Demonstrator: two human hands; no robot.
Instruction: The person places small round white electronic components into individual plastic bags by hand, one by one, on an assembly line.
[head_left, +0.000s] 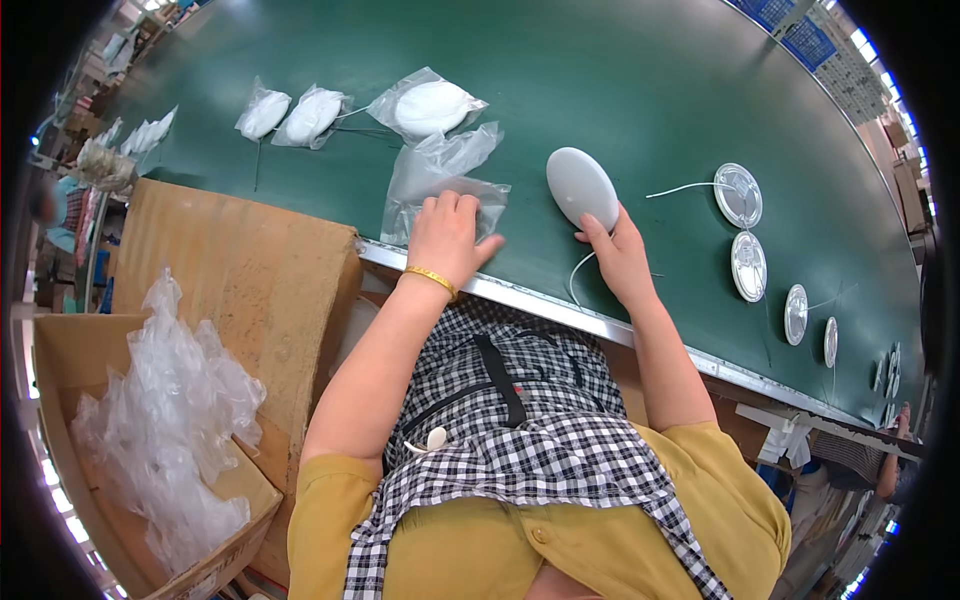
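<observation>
My right hand grips the edge of a round white disc-shaped lamp, thumb on its smooth domed face. A white cable hangs from it towards the table's front edge. My left hand rests with fingertips on clear plastic bags, thumb spread away from the fingers; a gold-coloured bracelet circles that wrist. Just beyond these bags lies a bagged white disc.
Two more bagged discs lie to the left. Along the right, several unbagged discs show undersides with cables on the green tabletop. At lower left, a cardboard box holds loose plastic bags. Another person is at far right.
</observation>
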